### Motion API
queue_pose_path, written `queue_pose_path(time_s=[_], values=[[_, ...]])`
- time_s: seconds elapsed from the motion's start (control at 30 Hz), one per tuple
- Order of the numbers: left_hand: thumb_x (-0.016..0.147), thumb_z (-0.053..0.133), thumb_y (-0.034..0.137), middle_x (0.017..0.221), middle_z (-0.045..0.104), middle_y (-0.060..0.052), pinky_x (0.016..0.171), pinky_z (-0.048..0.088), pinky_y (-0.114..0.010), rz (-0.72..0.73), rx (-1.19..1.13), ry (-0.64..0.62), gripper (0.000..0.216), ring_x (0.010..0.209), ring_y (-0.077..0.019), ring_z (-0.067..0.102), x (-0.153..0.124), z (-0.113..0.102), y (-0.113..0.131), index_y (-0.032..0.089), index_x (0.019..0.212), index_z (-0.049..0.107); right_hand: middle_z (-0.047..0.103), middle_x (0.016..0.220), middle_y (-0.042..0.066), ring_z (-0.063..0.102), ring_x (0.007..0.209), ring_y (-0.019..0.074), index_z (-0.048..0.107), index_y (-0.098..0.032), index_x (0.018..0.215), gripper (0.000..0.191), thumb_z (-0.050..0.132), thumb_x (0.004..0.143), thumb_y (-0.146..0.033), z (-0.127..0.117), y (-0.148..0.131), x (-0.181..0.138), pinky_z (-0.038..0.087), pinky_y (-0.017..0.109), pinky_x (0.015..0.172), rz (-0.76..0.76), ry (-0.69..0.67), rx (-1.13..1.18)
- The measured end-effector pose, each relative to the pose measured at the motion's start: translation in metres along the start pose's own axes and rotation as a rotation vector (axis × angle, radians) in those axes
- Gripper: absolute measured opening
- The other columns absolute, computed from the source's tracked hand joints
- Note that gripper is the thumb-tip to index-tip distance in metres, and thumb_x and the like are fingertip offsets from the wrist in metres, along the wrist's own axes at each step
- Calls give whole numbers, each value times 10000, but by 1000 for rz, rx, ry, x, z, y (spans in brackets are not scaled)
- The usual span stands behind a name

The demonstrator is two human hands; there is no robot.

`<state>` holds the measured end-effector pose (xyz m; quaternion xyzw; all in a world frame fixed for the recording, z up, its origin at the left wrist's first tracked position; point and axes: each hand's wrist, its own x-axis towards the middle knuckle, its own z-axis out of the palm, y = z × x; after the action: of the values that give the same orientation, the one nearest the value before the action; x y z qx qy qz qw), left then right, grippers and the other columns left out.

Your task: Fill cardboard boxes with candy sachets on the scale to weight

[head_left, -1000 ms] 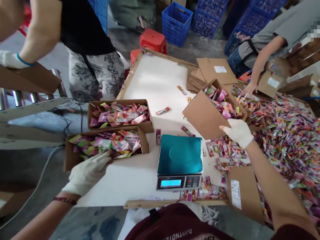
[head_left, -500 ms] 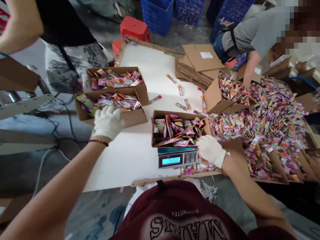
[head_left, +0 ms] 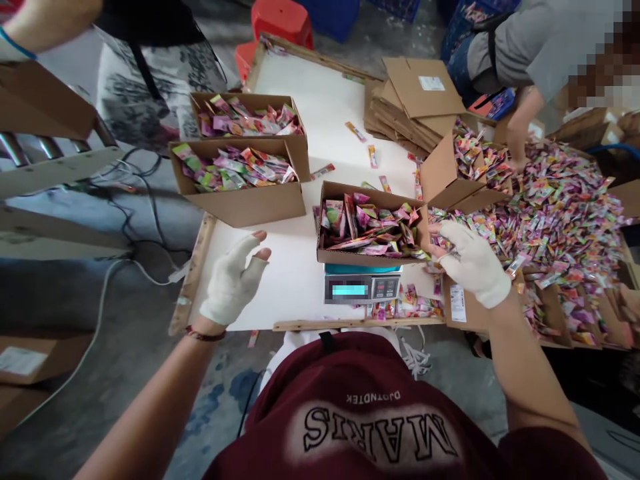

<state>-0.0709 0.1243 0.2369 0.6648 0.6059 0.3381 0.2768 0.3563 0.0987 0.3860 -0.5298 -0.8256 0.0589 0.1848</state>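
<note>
A cardboard box [head_left: 373, 256] full of small pink, purple and green sachets [head_left: 363, 217] rests on a digital scale [head_left: 387, 289] with a lit display. Beside the box's right wall is my right hand [head_left: 473, 260] in a white glove, fingers apart and pointing at the box; whether the fingertips touch it I cannot tell. My left hand [head_left: 233, 280], gloved with bare fingertips showing, hovers over the white table [head_left: 280, 280]. Its thumb and fingers are spread with nothing between them. Two more filled boxes, a nearer box [head_left: 245, 203] and a farther box [head_left: 200, 110], stand beyond it.
A large heap of sachets [head_left: 555, 200] covers the right side, with filled boxes around it. Flattened cartons [head_left: 425, 93] are stacked at the back. One co-worker's hand [head_left: 520, 130] reaches over the heap; another person stands at left. A roller conveyor [head_left: 60, 167] and cables lie left.
My left hand has left the nearer filled box and come back toward me, opening. My right hand has moved from the front corner of the scale's box to its right side.
</note>
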Motion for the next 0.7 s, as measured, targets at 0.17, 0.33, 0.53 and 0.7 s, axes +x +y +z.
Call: queue_pose_path(time_s=[0.17,0.33,0.53,0.7], values=[[989,517,481,1356,704,-123,1126,537,-497,-14,-11,16,455,1263,-299,669,-3,-5,12,193,1309,664,700,1315,97,650,1273,271,644,-224,1308,368,565,954,-166,16,-5,16,544,468,1106,-43,-73,8],[989,519,459,1363,696,-133,1147,519,-524,55,-42,5,435,1294,-306,651,4,4,30,197,1303,667,659,1396,107,597,1353,286,641,-217,1347,436,554,930,-120,23,-14,31,496,494,1174,-54,-146,10],[989,520,452,1388,684,-149,1164,499,-501,101,-45,-18,442,1317,-296,641,6,12,41,171,1295,673,697,1300,133,669,1186,270,652,-177,1310,344,556,992,-266,27,23,16,540,460,1083,151,9,52],[985,549,475,1418,670,-145,1169,493,-482,-15,-56,-39,491,1308,-305,644,-10,22,24,162,1343,670,704,1152,104,691,1000,209,660,-137,1229,310,537,1064,-369,40,53,-42,598,411,907,421,-90,-64]])
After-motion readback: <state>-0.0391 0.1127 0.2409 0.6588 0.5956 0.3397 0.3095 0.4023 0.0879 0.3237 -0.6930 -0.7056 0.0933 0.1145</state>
